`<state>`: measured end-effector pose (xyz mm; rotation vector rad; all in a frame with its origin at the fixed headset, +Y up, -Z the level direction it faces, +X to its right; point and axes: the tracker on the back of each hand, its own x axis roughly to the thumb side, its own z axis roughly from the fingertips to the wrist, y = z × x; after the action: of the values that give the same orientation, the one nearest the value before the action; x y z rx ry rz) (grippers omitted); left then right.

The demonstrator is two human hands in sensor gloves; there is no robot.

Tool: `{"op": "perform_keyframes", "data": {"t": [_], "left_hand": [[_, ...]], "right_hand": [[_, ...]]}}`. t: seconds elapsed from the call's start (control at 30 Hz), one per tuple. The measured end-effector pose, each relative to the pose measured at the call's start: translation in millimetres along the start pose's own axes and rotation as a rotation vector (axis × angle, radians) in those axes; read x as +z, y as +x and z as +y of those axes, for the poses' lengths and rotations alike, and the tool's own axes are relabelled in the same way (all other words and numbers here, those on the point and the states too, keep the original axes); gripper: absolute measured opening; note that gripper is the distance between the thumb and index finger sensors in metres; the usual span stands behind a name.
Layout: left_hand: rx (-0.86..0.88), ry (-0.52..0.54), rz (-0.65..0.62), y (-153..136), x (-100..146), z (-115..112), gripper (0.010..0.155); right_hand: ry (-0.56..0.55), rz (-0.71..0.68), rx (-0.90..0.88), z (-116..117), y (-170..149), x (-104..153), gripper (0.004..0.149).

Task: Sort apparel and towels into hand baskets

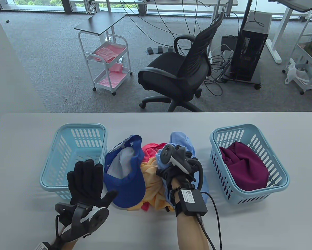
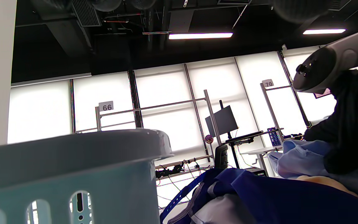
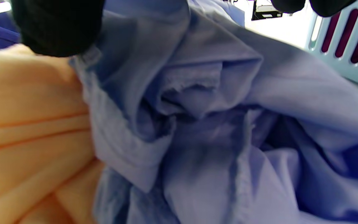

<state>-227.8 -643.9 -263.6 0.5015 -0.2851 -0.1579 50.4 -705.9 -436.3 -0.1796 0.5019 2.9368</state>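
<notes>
A pile of clothes lies mid-table between two light blue baskets. It holds a blue cap [image 1: 127,182], an orange cloth [image 1: 153,182], a pink cloth [image 1: 152,148] and a light blue garment [image 1: 182,140]. My right hand [image 1: 171,169] is curled down on the light blue garment [image 3: 213,124] and grips a bunch of it, beside the orange cloth [image 3: 26,124]. My left hand [image 1: 89,177] is open with fingers spread, empty, over the near right corner of the left basket [image 1: 80,126]. That basket is empty. The right basket [image 1: 249,126] holds a maroon garment [image 1: 245,166].
The table's far edge runs behind the baskets. On the floor beyond it stand an office chair [image 1: 182,70] and a white cart [image 1: 106,60]. In the left wrist view the left basket's wall [image 2: 73,161] is close by, with the cap [image 2: 275,199] to its right.
</notes>
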Motion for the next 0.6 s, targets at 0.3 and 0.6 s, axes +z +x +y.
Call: {"op": "perform_keyframes", "data": {"t": [0.3,0.6], "left_hand": [[-0.003,-0.007,0.016,-3,0,1,0.098],[-0.002,-0.012,0.030,-5,-1,2,0.098]], "right_hand": [[0.038,0.086,-0.147,31,-28,-15,0.118],[-0.133,0.127,0.039,40,-32,-14,0.103]]}}
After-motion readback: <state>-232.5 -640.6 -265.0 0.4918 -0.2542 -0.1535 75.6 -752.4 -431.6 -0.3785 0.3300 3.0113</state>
